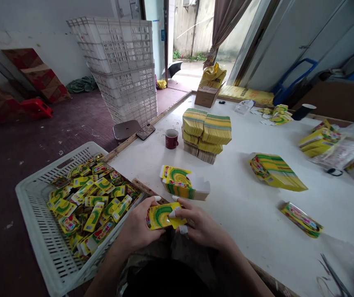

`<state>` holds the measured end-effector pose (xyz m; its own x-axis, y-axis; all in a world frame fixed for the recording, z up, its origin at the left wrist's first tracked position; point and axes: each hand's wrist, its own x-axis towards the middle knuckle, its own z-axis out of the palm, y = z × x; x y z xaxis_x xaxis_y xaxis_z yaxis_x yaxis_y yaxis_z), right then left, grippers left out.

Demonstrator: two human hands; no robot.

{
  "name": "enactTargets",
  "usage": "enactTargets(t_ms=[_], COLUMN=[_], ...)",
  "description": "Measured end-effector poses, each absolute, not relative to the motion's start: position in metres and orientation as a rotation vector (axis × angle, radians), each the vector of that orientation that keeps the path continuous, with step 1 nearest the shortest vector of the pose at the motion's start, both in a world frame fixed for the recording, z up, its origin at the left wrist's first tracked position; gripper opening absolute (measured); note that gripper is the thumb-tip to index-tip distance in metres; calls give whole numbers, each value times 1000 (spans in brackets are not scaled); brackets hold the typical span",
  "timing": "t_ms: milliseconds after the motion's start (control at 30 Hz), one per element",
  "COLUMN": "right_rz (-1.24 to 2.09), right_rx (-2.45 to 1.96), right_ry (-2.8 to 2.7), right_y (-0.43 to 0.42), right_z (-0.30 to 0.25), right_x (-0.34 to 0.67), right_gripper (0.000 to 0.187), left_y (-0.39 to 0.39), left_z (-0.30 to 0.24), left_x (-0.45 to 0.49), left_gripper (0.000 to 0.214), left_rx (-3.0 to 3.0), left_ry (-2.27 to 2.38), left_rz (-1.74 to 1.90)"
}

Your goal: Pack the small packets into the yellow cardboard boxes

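Both my hands hold a small yellow and green printed carton over the near table edge. My left hand grips its left end, thumb along the top. The fingers of my right hand pinch the right end, where a yellow flap shows; white coverings sit on several fingertips. Just beyond, a larger yellow carton lies open on the table, its white inside showing. To my left, a pale plastic crate holds many small yellow cartons.
Stacks of flat cartons stand on the white table beside a dark red mug. A phone lies at the left edge. Rightward are a carton bundle, a single carton and scissors. White crates rise behind.
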<state>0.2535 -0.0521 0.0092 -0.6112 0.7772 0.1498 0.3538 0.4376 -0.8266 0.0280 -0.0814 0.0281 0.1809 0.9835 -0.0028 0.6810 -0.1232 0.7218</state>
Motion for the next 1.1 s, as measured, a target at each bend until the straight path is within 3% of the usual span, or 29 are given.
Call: enactTargets(t_ms=[133, 267, 367, 400, 467, 700, 967, 1100], right_rz=[1078, 1034, 698, 579, 444, 446, 635, 1103], right_rx=[-1081, -1058, -1247, -1342, -1492, -1546, -1424, -1160], right_ry=[-1971, -1781, -1725, -1756, -1860, -1912, -1670, -1559], right_y=[-59, -57, -36, -27, -10, 6, -4, -33], right_z=[9, 6, 9, 9, 9, 0, 16, 27], right_x=[241, 231, 238, 242, 246, 244, 248, 232], right_gripper=[29, 71, 58, 50, 41, 54, 43, 42], left_y=[-81, -80, -78, -77, -75, -78, -82, -78], left_z=[25, 24, 25, 25, 22, -2, -6, 5], left_x=[35, 18, -16, -27, -42, -3, 55, 74], left_gripper=[59, 54, 75, 93, 100, 61, 73, 75], left_rx=[1965, 1760, 1568, 1514, 1441, 1273, 1192, 845], left_ry=[1591, 1639, 2113, 2359, 2537, 1871, 1252, 934], left_rz=[752, 931, 1269, 1308, 1286, 1270, 1226, 1434])
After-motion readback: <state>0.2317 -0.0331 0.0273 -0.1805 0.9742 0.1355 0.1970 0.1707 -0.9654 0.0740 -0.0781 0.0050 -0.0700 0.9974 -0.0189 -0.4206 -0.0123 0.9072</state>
